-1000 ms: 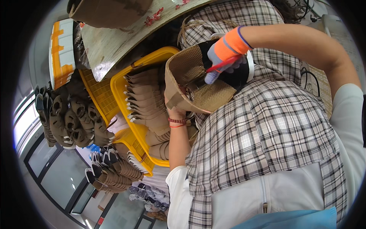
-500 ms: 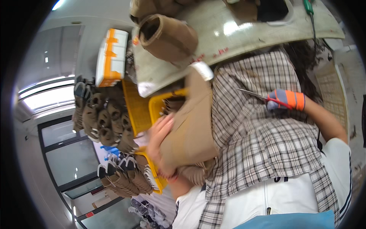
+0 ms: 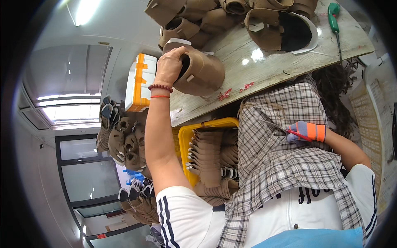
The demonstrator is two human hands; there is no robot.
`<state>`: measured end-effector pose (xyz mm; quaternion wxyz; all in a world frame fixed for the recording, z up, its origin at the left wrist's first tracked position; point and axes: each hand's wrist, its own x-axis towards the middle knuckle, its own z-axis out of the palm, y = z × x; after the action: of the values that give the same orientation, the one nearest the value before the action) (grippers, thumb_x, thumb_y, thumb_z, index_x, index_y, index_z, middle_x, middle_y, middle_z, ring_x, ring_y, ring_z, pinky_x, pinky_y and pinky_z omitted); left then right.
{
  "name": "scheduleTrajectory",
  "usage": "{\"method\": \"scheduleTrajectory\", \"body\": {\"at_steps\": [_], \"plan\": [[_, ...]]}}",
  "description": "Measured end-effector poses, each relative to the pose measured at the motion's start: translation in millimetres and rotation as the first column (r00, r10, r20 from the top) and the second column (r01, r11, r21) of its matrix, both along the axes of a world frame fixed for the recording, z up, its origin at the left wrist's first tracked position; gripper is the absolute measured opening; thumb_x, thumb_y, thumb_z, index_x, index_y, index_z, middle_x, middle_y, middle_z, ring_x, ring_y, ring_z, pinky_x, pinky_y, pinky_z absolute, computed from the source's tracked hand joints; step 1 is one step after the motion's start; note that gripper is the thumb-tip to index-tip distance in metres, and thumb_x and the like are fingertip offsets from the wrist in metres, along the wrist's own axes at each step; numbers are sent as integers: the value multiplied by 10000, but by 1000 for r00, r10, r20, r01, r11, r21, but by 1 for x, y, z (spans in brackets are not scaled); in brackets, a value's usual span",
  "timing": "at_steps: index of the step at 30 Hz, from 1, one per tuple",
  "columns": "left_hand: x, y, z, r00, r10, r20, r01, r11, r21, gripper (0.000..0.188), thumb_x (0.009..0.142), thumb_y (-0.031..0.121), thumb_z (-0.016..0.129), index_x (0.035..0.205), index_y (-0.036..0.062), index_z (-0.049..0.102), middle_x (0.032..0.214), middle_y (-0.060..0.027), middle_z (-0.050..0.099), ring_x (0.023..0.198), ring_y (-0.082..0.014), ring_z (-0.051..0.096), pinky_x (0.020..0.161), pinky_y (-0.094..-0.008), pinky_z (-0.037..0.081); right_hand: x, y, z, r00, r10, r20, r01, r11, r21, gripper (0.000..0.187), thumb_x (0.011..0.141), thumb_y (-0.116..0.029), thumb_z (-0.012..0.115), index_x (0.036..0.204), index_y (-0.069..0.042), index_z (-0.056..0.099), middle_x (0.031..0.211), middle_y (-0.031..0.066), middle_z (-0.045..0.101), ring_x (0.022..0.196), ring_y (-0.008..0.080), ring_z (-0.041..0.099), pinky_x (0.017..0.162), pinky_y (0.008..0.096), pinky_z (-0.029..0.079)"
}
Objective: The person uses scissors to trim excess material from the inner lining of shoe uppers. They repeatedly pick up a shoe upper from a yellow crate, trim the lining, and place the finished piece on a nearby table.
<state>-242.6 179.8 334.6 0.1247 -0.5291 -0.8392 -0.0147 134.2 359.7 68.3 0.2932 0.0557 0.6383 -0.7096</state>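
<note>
While left arm [image 3: 160,136] stretches forward and up, left hand [image 3: 169,68] bends over mouth of brown upper [image 3: 204,74] on table [image 3: 264,66]; whether it grips cannot be told. Right hand [image 3: 305,130], gloved, low over checked apron [image 3: 285,165], clasps red-handled scissors [image 3: 288,131], blades toward left. White-orange box [image 3: 140,82] stands near left wrist, piled uppers [image 3: 213,22] crowd far side; bare tabletop lies right of upper, ending at front edge above yellow basket [image 3: 184,144].

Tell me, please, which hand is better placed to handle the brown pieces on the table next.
Left hand, probably: it is at a brown piece on the table, while the gloved right hand holds red-handled scissors over the apron.
</note>
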Motion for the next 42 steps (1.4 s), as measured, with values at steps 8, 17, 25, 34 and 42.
{"method": "scheduleTrajectory", "body": {"at_steps": [8,17,25,34,42], "plan": [[-1,-14,17,814,4,580,-144,970,196,479,802,-79,426,1207,65,637,965,-95,693,940,-156,639,881,-275,486,0,3,-15,983,46,-180,-27,994,107,373,867,-433,689,883,-65,625,652,6,578,616,110,539,556,284,441],[-55,-24,28,548,286,786,-409,911,-46,399,813,-125,457,1111,-1,693,1021,-99,691,909,-162,638,847,-275,521,4,-2,-1,957,45,-285,-18,995,95,339,873,-403,690,970,-81,648,676,9,612,633,125,573,578,301,465],[-71,-30,4,699,196,687,-309,950,43,418,810,-41,596,1221,36,613,1085,-97,661,981,-172,618,866,-268,490,2,-11,-17,999,-50,-19,45,980,-196,308,878,-394,681,983,-106,655,701,28,625,634,111,566,565,274,452],[48,50,53,870,-348,349,44,761,647,333,821,3,558,1137,47,655,1091,-128,678,1001,-176,638,893,-329,504,7,2,-27,988,-108,-110,88,981,-171,241,911,-259,622,985,-30,642,664,13,569,574,86,526,540,246,442],[25,203,-187,934,-155,322,-118,717,687,675,784,76,579,1417,12,354,1330,-269,469,1142,-387,545,977,-412,443,1,-6,-21,916,-210,-342,121,957,-262,500,922,-446,550,991,45,613,657,50,590,556,104,524,538,246,439]]}}
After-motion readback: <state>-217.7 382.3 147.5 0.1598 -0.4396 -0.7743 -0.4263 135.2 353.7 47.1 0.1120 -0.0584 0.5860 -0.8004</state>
